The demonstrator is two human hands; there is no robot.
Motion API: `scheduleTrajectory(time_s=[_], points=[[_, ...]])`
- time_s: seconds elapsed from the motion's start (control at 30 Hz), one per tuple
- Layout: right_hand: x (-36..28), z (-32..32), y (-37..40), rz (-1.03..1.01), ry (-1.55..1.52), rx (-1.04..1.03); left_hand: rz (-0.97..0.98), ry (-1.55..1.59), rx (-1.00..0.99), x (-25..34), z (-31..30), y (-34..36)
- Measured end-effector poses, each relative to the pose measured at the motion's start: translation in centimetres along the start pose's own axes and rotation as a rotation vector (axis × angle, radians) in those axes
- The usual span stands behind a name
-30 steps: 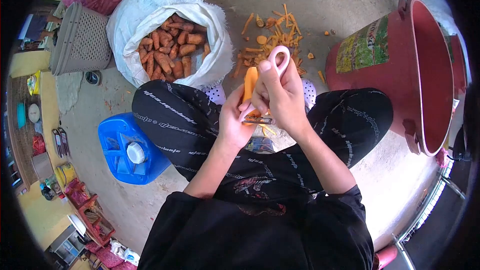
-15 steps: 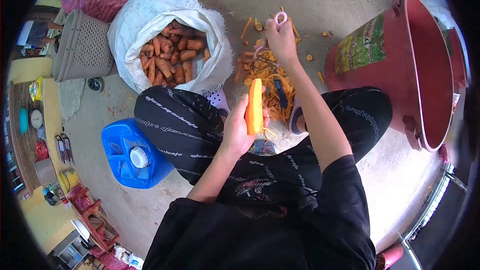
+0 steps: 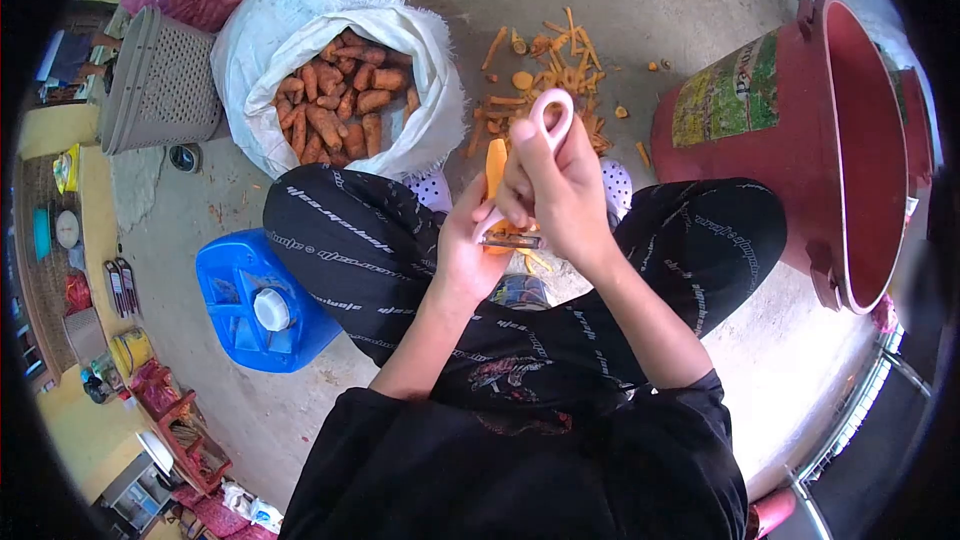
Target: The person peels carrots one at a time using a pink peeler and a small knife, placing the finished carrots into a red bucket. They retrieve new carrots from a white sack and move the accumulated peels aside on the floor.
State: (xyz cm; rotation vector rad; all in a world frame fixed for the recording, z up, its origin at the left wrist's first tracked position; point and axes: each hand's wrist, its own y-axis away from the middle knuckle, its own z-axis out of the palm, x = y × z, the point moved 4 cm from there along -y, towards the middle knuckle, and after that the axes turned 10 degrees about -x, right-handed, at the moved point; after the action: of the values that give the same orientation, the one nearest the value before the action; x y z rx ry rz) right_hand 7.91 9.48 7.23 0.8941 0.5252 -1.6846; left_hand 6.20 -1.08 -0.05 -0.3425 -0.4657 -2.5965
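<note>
My left hand (image 3: pixel 470 250) is closed around a peeled orange carrot (image 3: pixel 495 165) held upright between my knees. In my right hand (image 3: pixel 565 195) is a pink-handled peeler (image 3: pixel 553 112), its loop end pointing up. The peeler's metal blade (image 3: pixel 512 240) lies across the carrot's near end, by the left fingers. Much of the carrot is hidden behind both hands. Beyond them, orange peelings (image 3: pixel 570 65) and cut carrot ends are scattered on the floor.
A white sack (image 3: pixel 300 30) of unpeeled carrots (image 3: pixel 335 100) stands ahead on the left. On the right is a large red bin (image 3: pixel 740 100). A blue jerrycan (image 3: pixel 260 305) sits beside my left knee, and a grey perforated basket (image 3: pixel 170 80) stands behind it.
My right hand has come back from over the peelings to the carrot, bringing the peeler blade onto its near end. My left hand keeps its hold, slightly lower left.
</note>
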Motion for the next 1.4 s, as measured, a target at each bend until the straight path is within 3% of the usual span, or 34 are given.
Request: scheduleTrajectory(time_s=[0.17, 0.27, 0.33, 0.43, 0.53, 0.67, 0.8, 0.87, 0.9, 1.0, 1.03, 1.13, 1.33, 1.4], points=[[0.1, -1.3, -1.3, -0.024, 0.009, 0.083, -0.075, -0.062, 0.143, -0.5, 0.9, 0.6], [0.6, -3.8, -4.3, -0.049, 0.061, 0.125, -0.074, -0.032, 0.053, -1.3, -0.1, 0.5], [1.5, -5.1, -6.6, -0.069, 0.020, 0.156, -0.092, -0.001, 0.097, -1.2, -0.5, 0.3], [2.3, -8.0, -9.8, -0.126, 0.375, 0.333, -0.105, -0.107, 0.147, -0.5, 0.2, 0.3], [2.5, -11.1, -11.4, -0.130, 0.544, 0.439, -0.124, -0.061, 0.098, -0.7, 0.2, 0.5], [0.1, -8.9, -9.1, -0.220, 0.401, 0.367, -0.131, -0.179, 0.174, -0.2, -0.1, 0.2], [-1.6, -3.2, -3.5, -0.114, 0.010, 0.186, -0.104, -0.081, 0.188, 0.3, -0.1, -0.2], [-1.9, -1.1, -1.2, -0.002, -0.067, 0.135, -0.041, -0.089, 0.283, 0.5, 1.4, -0.3], [-1.4, -0.7, -0.7, -0.013, -0.114, 0.084, -0.062, -0.038, 0.229, 0.2, 1.0, -0.4], [-1.0, 0.3, 0.5, 0.028, -0.107, 0.041, -0.090, -0.120, 0.001, 0.9, 1.0, -0.5], [-0.6, 0.2, 0.5, 0.016, -0.091, 0.032, -0.065, -0.122, 0.141, 0.8, 1.7, -0.4], [0.5, -0.4, 0.4, -0.010, -0.038, 0.014, -0.043, -0.016, 0.080, 0.4, 0.6, -0.3], [0.0, -2.3, -2.7, -0.084, 0.142, 0.131, 0.030, -0.150, 0.096, 0.4, 1.0, 0.5], [-0.2, -5.0, -5.9, -0.179, 0.266, 0.124, -0.050, -0.037, 0.068, -0.7, 0.3, 0.8]])
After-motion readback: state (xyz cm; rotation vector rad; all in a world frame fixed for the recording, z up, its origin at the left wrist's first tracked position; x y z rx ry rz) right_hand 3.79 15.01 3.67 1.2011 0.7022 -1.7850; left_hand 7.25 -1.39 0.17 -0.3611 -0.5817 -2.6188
